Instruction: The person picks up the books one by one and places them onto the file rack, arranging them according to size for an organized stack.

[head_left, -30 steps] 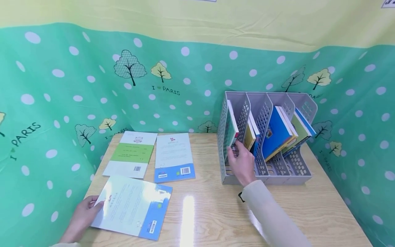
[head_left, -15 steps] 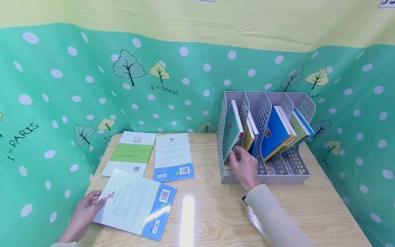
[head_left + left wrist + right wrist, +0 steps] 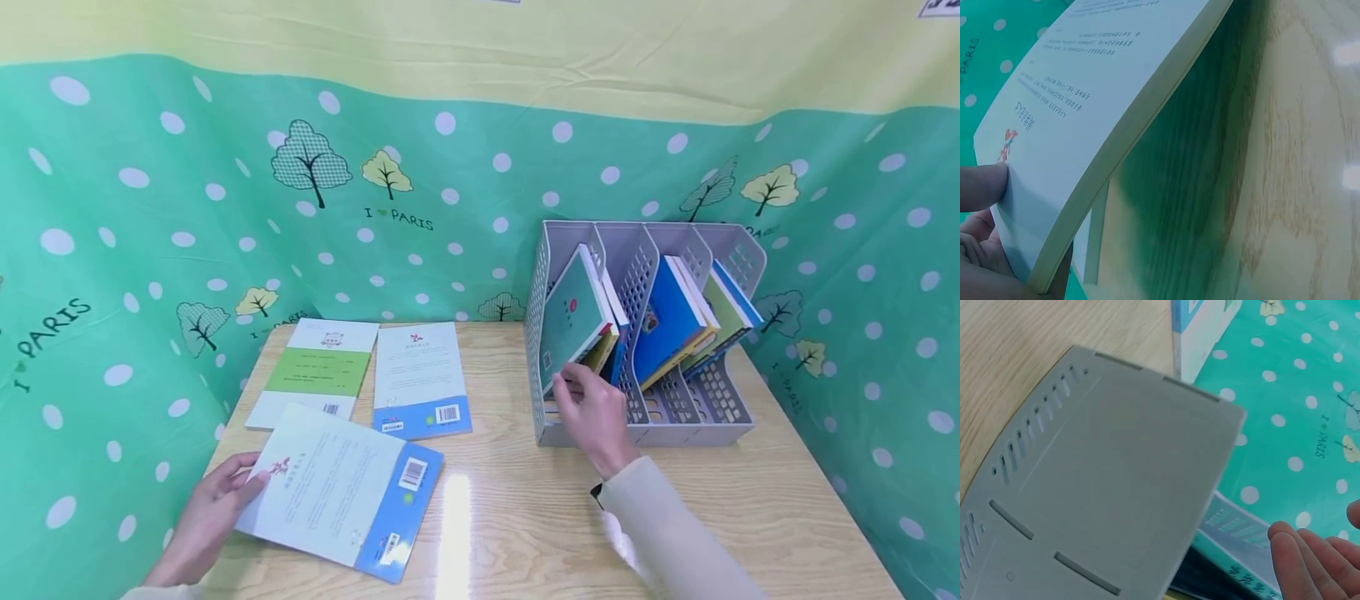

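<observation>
My left hand (image 3: 213, 507) grips a white-and-blue book (image 3: 341, 492) by its left edge, thumb lying on the white cover and the other fingers underneath. The book slants above the table (image 3: 510, 521), its blue band and barcodes toward the right; in the left wrist view its pages show along the edge, with a dark green tint on the wood beside it. From the head view it overlaps the near end of a green-banded book (image 3: 318, 371), which lies flat. Just right of that, a second white-and-blue book (image 3: 420, 379) lies flat too, blue end toward me.

My right hand (image 3: 596, 412) is at the front of the leftmost compartment of a grey rack (image 3: 645, 436). Its fingers (image 3: 1300, 565) are nearly straight and relaxed, the thumb apart from them, with nothing held. They are close to the lower part of a green book (image 3: 573, 312) that stands in that compartment, tilted to the right; I cannot tell whether they touch it. In the next compartment stand a yellow book (image 3: 600, 354) and a blue book (image 3: 618, 367), and farther right a bright blue book (image 3: 663, 329) leans. A pale sleeve (image 3: 675, 533) covers my right forearm.
</observation>
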`<state>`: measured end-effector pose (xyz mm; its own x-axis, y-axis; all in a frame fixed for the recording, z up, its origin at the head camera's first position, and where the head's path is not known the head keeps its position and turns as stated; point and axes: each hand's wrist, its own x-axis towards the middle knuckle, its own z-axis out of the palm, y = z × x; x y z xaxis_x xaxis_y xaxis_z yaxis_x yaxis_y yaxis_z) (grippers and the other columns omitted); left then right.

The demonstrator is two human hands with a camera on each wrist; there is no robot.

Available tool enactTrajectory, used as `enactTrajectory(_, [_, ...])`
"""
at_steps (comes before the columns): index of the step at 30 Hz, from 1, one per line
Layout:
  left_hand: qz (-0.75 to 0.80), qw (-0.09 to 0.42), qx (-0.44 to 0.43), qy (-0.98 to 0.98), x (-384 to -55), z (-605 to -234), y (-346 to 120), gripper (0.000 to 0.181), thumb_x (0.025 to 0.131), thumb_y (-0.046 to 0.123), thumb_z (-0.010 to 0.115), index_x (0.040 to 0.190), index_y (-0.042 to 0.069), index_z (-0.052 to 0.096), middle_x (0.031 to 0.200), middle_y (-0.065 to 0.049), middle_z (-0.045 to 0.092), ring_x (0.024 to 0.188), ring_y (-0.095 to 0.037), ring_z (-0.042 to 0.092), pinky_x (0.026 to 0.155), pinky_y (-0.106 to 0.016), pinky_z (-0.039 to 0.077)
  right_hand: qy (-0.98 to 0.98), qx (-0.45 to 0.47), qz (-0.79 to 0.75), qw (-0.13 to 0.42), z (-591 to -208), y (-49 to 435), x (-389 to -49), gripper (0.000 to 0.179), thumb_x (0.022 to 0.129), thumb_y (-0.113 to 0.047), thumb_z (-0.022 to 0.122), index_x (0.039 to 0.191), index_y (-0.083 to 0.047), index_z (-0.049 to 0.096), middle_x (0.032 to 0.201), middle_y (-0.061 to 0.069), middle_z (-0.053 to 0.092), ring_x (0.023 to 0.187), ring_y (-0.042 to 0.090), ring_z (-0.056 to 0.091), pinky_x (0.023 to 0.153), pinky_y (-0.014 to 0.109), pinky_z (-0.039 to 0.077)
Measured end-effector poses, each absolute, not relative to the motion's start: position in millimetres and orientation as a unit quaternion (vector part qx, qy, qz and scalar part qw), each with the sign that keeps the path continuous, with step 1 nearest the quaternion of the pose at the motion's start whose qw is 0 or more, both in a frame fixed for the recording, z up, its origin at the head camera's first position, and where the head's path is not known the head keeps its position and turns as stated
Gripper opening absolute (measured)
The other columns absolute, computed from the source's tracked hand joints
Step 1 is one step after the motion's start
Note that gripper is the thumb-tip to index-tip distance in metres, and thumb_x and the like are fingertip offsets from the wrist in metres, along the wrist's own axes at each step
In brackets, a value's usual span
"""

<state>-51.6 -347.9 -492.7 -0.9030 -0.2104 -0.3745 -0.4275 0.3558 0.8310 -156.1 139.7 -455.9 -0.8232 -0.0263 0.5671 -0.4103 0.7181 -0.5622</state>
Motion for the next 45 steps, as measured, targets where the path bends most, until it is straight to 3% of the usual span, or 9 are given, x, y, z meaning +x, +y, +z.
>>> enactTrajectory(9, [0.575,0.056,-0.128,0.806,-53,-483,-333,0.042,0.099,0.024,0.054,0.132,0.001,0.043,0.096,0.002,0.069,0.08,-0.014,0.065,0.065,-0.031,0.052,-0.873,0.184,0.351,0.284,-450,139,-147,0.018,0.092,-0.019,0.062,0.101,-0.005,0.068,0.09,0.006,0.071,0.076,0.015,0.068,0.064,0.029,0.057])
enactTrajectory(19, [0.588,0.014,-0.063,0.806,-54,-469,-314,0.033,0.098,0.015,0.054,0.127,-0.001,0.049,0.096,0.003,0.07,0.081,-0.011,0.065,0.064,-0.028,0.051,-0.86,0.236,0.357,0.277,-442,136,-142,0.019,0.089,-0.017,0.066,0.104,-0.004,0.067,0.093,0.009,0.071,0.077,0.015,0.069,0.065,0.027,0.057])
enactTrajectory(28, [0.561,-0.037,0.006,0.827,-58,-448,-283,0.026,0.095,0.005,0.057,0.119,-0.003,0.054,0.096,-0.006,0.07,0.082,-0.01,0.065,0.065,-0.025,0.051,-0.844,0.28,0.388,0.244,-432,123,-139,0.024,0.089,-0.016,0.067,0.109,-0.001,0.065,0.098,0.014,0.07,0.078,0.017,0.069,0.063,0.03,0.058])
enactTrajectory(36, [0.552,-0.066,0.055,0.829,-61,-436,-262,0.02,0.093,0.0,0.057,0.114,-0.001,0.058,0.098,-0.012,0.07,0.085,-0.011,0.066,0.067,-0.023,0.051,-0.829,0.321,0.389,0.242,-424,112,-136,0.029,0.088,-0.019,0.068,0.111,-0.001,0.064,0.103,0.013,0.07,0.08,0.018,0.07,0.068,0.029,0.057])
enactTrajectory(45, [0.532,-0.086,0.125,0.833,-67,-424,-243,0.019,0.093,-0.002,0.056,0.111,0.005,0.061,0.099,-0.008,0.07,0.085,-0.013,0.067,0.067,-0.027,0.053,-0.829,0.357,0.377,0.209,-415,104,-129,0.038,0.092,-0.031,0.064,0.117,-0.002,0.063,0.109,0.011,0.068,0.088,0.018,0.069,0.078,0.029,0.056])
